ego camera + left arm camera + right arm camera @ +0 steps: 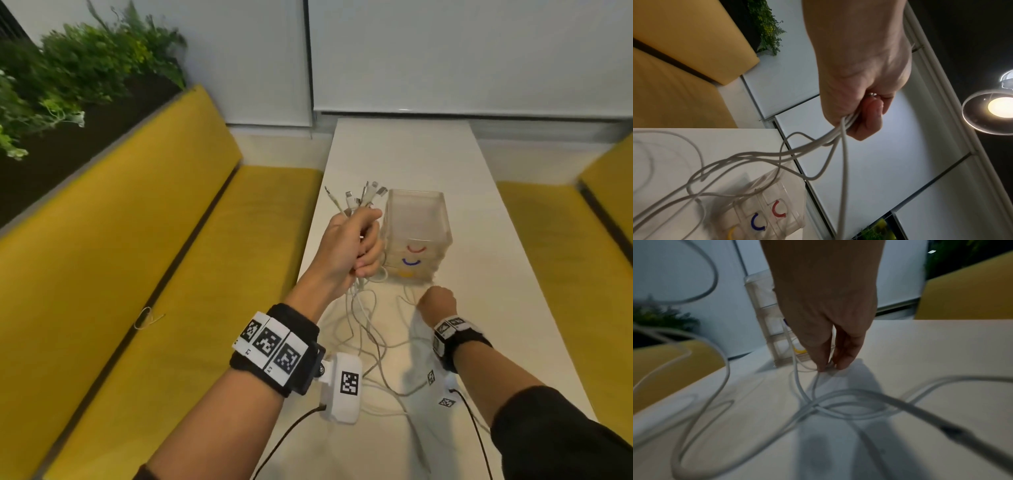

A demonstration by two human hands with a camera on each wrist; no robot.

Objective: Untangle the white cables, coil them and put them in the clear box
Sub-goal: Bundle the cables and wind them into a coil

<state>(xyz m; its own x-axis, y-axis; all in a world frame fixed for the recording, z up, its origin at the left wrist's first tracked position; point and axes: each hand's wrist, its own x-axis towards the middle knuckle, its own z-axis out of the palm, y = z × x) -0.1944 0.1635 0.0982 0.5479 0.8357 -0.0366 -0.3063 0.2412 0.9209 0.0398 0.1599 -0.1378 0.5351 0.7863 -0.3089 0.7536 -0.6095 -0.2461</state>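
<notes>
On the white table (404, 154) stands the clear box (416, 233), a rectangular stack of see-through tiers with red, blue and yellow arc handles; its open top tier shows nothing inside. At 9 o'clock of it, the left hand (349, 246) grips a raised bundle of white cables (363, 329), plugs fanned above the fist, thin round strands trailing in loops toward 6 o'clock. Only the right wrist view shows the right hand (826, 331) pinching one strand at the box's foot.

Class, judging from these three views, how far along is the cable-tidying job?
Done: connector ends gathered in the left hand. In hand: the right hand pinches one strand of the white cables on the table. Left: untangling, coiling; the clear box looks empty.
</notes>
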